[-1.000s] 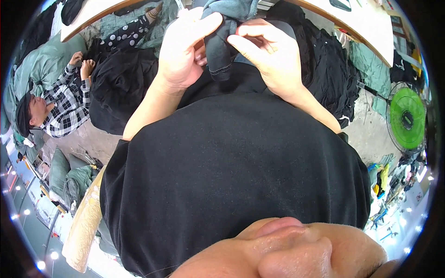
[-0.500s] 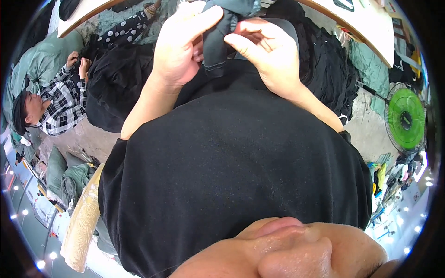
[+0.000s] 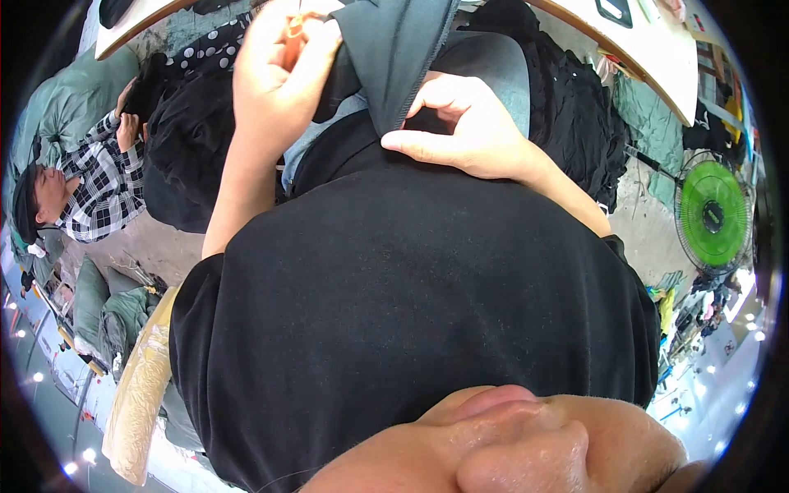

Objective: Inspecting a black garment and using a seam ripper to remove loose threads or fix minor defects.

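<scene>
In the head view, the dark grey cloth (image 3: 393, 62) lies between my hands, long axis running away from my chest; its narrow corner is nearest my right hand (image 3: 472, 135) — thumb touching, pinch or not I can't tell; my left hand (image 3: 275, 86), farther out, curls round an orange thing (image 3: 294, 26).

Dark cloth (image 3: 390, 57) between left hand (image 3: 275, 86) and right hand (image 3: 477, 135) (green fan (image 3: 713, 215) rightward)
</scene>
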Demonstrator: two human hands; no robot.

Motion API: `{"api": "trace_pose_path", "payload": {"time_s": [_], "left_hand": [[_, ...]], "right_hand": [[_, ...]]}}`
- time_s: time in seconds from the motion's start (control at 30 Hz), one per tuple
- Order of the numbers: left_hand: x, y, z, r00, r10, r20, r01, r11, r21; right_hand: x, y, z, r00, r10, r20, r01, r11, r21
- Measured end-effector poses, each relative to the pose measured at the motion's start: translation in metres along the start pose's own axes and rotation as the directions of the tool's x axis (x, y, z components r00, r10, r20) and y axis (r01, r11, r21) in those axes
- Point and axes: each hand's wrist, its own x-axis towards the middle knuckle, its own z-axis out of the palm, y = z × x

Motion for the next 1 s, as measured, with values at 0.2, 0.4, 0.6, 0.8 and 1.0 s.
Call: {"api": "trace_pose_path", "payload": {"time_s": [0.2,0.4,0.6,0.8,1.0], "left_hand": [[-0.025,0.043,-0.011,0.98,-0.183,0.078,0.191,0.974,-0.122],[-0.043,0.059,-0.014,0.947,-0.262,0.186,0.197,0.931,0.307],[-0.052,0.046,-0.017,0.949,-0.251,0.19,0.14,0.878,0.457],[-0.058,0.03,-0.01,0.971,-0.066,0.229,-0.078,0.821,0.566],[-0.057,0.026,-0.008,0.958,0.078,0.277,-0.244,0.732,0.637]], "right_hand": [[0.021,0.006,0.008,0.967,-0.2,-0.158,0.162,0.96,-0.226],[0.038,0.021,0.024,0.962,-0.153,-0.227,0.144,0.988,-0.06],[0.034,0.039,0.021,0.962,-0.116,-0.246,0.098,0.992,-0.084],[0.033,0.046,0.024,0.899,-0.266,-0.348,0.237,0.964,-0.124],[0.026,0.038,0.017,0.919,-0.311,-0.244,0.228,0.921,-0.316]]}}
